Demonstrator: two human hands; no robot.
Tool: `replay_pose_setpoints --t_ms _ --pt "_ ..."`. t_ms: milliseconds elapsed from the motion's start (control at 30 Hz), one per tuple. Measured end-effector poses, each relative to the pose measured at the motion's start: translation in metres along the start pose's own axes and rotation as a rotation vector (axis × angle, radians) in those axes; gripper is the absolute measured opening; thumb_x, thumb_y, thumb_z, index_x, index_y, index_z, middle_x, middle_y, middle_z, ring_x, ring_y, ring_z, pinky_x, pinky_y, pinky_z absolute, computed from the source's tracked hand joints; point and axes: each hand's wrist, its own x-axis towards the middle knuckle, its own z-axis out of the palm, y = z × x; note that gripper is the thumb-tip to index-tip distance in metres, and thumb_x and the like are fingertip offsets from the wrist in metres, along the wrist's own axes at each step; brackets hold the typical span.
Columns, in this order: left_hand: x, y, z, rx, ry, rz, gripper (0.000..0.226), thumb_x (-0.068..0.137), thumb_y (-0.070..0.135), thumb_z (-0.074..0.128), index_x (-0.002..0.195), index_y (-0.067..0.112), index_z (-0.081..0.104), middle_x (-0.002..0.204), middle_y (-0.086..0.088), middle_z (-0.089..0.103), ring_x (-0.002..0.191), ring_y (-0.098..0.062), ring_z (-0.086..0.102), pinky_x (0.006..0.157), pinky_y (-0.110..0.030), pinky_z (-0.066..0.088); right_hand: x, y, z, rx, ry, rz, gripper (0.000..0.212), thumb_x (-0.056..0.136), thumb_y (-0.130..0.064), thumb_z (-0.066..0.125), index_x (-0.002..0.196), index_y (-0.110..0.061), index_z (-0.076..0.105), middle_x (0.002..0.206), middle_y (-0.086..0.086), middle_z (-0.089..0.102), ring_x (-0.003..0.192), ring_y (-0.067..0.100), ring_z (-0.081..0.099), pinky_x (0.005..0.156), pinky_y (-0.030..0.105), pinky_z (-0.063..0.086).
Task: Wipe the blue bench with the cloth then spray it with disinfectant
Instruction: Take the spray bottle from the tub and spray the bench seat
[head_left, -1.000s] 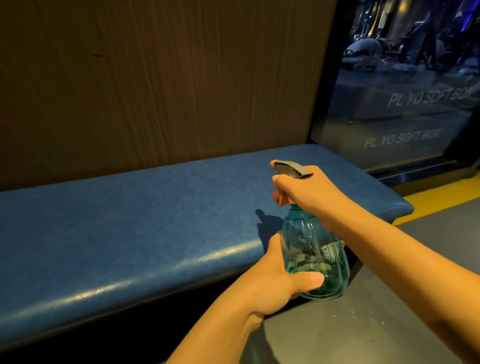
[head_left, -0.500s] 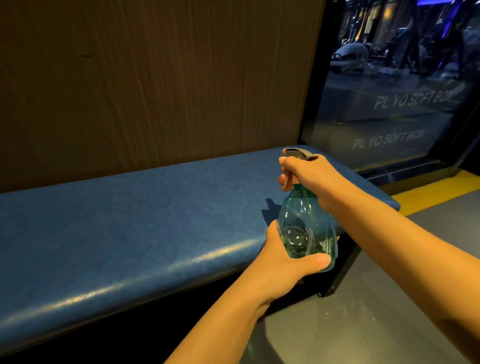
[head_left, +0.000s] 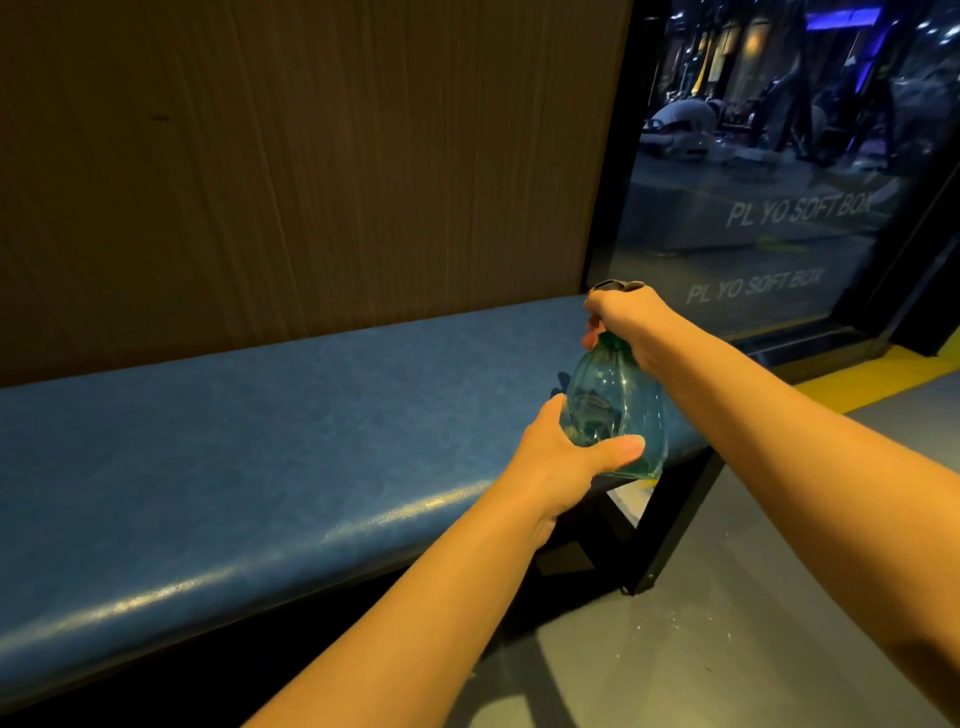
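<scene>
A long blue padded bench (head_left: 270, 441) runs along a wooden wall. Above its right end I hold a clear teal spray bottle (head_left: 618, 410) with a grey trigger head. My left hand (head_left: 566, 457) grips the bottle's belly from the left, thumb across the front. My right hand (head_left: 628, 317) is wrapped round the neck and trigger head from above. A little liquid sits in the bottle's bottom. No cloth is in view.
A brown wood-panel wall (head_left: 311, 171) backs the bench. At the right a dark glass pane (head_left: 769, 182) carries white lettering. The black bench leg (head_left: 670, 525) stands on the grey floor (head_left: 727, 649), with a yellow floor strip (head_left: 872, 374) at the glass.
Both hands have carried the bottle up and away from me, from beside the bench's front edge to over its right end. The grips are unchanged.
</scene>
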Motion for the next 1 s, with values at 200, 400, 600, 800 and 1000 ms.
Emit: replay_pose_setpoints --t_ms 200,400,600,800,1000 --pt "0.011 0.007 0.011 -0.019 0.037 0.005 0.053 0.080 0.022 0.070 0.127 0.022 0.045 0.120 -0.001 0.057 0.112 -0.021 0.056 0.089 -0.031 0.046 0.016 -0.001 -0.008 -0.037 -0.062 0.040 0.018 0.092 -0.019 0.054 0.078 -0.009 0.050 0.067 0.010 0.050 0.059 0.019 0.057 0.053 0.029 0.048" --pt "0.016 0.006 0.013 0.041 -0.006 -0.026 0.051 0.080 0.027 0.070 0.125 0.020 0.047 0.125 -0.005 0.060 0.112 -0.022 0.058 0.095 -0.038 0.048 0.023 0.007 -0.014 -0.139 0.021 0.072 0.013 0.092 -0.013 0.050 0.085 -0.003 0.050 0.065 0.014 0.052 0.053 0.023 0.053 0.047 0.029 0.045" --pt "0.011 -0.004 0.013 0.087 -0.066 0.005 0.054 0.080 0.023 0.070 0.128 0.023 0.045 0.123 -0.001 0.059 0.110 -0.020 0.057 0.090 -0.033 0.047 0.010 0.021 -0.026 0.055 -0.009 0.079 0.011 0.092 -0.016 0.054 0.090 -0.006 0.051 0.074 0.018 0.048 0.056 0.021 0.051 0.045 0.027 0.046" --pt "-0.004 -0.024 0.020 0.211 -0.110 0.060 0.063 0.076 0.033 0.071 0.130 0.026 0.039 0.120 0.008 0.057 0.108 -0.012 0.055 0.088 -0.025 0.045 -0.014 0.043 -0.032 0.135 0.055 0.024 0.020 0.090 -0.015 0.056 0.101 0.001 0.061 0.085 0.019 0.049 0.058 0.022 0.051 0.054 0.033 0.043" --pt "-0.016 -0.040 0.021 0.303 -0.097 0.072 0.063 0.071 0.030 0.073 0.125 0.030 0.041 0.122 0.005 0.060 0.111 -0.014 0.057 0.096 -0.035 0.047 -0.038 0.058 -0.033 0.203 0.080 0.019 0.016 0.089 -0.018 0.056 0.074 -0.017 0.054 0.069 0.008 0.056 0.065 0.023 0.055 0.069 0.039 0.047"
